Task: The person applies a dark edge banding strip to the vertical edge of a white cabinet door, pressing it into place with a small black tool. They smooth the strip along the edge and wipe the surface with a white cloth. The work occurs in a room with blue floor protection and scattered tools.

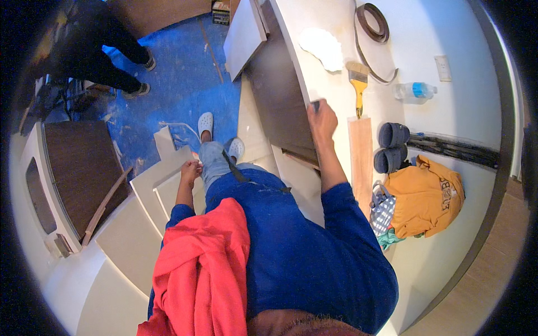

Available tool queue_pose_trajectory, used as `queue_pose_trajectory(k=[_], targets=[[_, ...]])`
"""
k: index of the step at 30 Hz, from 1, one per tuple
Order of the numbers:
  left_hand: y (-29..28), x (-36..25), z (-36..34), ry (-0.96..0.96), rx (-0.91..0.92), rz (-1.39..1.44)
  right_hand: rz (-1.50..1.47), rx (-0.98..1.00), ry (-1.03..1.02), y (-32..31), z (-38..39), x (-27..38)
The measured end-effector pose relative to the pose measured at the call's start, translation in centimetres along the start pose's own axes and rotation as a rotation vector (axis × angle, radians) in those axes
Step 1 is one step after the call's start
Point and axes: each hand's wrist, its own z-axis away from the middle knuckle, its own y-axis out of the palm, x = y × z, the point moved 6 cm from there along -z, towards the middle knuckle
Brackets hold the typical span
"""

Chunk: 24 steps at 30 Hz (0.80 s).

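Note:
My right hand is closed around a small dark object whose kind I cannot make out. It is at the long edge of the white countertop, above a dark brown panel. Lower on the left, my left hand has its fingers drawn together beside my knee, next to pale boards. Whatever its fingers hold, if anything, is too small to tell. A red cloth hangs over my left side.
On the countertop are a paintbrush, a wooden strip, a coiled brown band, a bottle, dark slippers and an orange shirt. Another person stands on the blue floor covering. A brown-faced cabinet panel leans left.

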Motion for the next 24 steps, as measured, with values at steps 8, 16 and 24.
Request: queue_pose_trajectory(k=[8, 16, 24], targets=[[0.5, 0.3, 1.8, 0.0, -0.042, -0.008, 0.068, 0.1, 0.094, -0.7, 3.1, -1.1], [0.9, 1.0, 1.4, 0.003, -0.004, 0.017, 0.009, 0.017, 0.044, -1.1, 2.8, -0.7], [1.2, 0.8, 2.3, 0.017, -0.032, 0.051, 0.068, 0.068, 0.072, -1.3, 3.2, -0.8]])
